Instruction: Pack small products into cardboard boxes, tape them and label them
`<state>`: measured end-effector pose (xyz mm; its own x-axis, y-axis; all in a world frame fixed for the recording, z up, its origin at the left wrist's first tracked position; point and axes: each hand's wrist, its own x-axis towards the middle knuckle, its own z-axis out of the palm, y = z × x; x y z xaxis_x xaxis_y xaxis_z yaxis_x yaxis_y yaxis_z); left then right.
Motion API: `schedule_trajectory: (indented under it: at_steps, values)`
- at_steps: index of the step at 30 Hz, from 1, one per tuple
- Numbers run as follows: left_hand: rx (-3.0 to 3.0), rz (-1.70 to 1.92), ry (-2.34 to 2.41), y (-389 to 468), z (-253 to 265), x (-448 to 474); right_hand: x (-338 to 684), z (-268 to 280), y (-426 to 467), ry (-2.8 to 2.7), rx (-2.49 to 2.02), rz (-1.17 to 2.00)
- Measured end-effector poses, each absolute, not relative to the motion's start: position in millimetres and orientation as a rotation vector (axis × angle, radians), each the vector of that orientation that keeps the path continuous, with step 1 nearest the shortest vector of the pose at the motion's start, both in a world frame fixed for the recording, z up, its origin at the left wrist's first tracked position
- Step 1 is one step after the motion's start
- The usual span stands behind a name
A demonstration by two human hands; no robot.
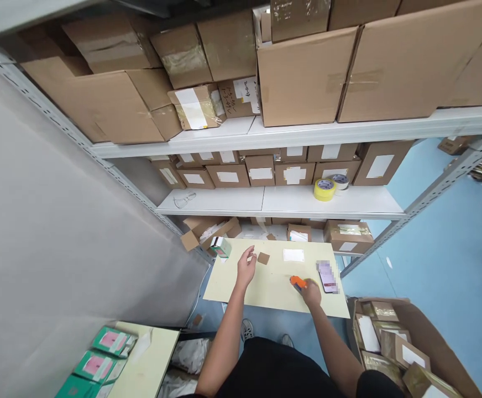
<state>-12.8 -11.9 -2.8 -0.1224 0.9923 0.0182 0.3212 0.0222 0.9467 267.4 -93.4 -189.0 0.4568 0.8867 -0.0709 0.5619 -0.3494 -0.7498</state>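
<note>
My right hand [312,294] is closed around an orange tape dispenser [298,282] with a dark lower edge, held low over the cream table [266,287]. Part of the tool is hidden by the fingers. My left hand [246,267] hovers with its fingers apart and nothing visible in it. Just right of those fingertips lies a small brown cardboard square [263,258]. A white label [293,255] rests toward the back of the table. Beside my right hand lies a phone [327,276]. A small green-and-white box [221,247] stands at the table's back left corner.
Shelves of cardboard boxes [307,77] rise behind the table. Rolls of tape [324,189] and glasses [184,200] lie on the middle shelf [224,200]. A large carton [427,331] of parcels stands at the right. Green boxes [95,366] sit on a side table at the left.
</note>
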Motion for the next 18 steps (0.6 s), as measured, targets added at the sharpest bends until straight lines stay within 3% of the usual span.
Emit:
schedule_trajectory:
  at_steps: [5, 11, 18]
  values:
    - [1.326, 1.14, 1.553, -20, -10, -5, 257, -144, -72, -1.293, -2.009, 0.71]
    - [1.224, 1.191, 1.577, -49, -20, -28, 224, -89, -42, -1.361, -1.626, 0.884]
    - [0.984, 1.397, 1.617, -109, -29, -94, 141, -64, -40, -1.456, -1.381, 1.163]
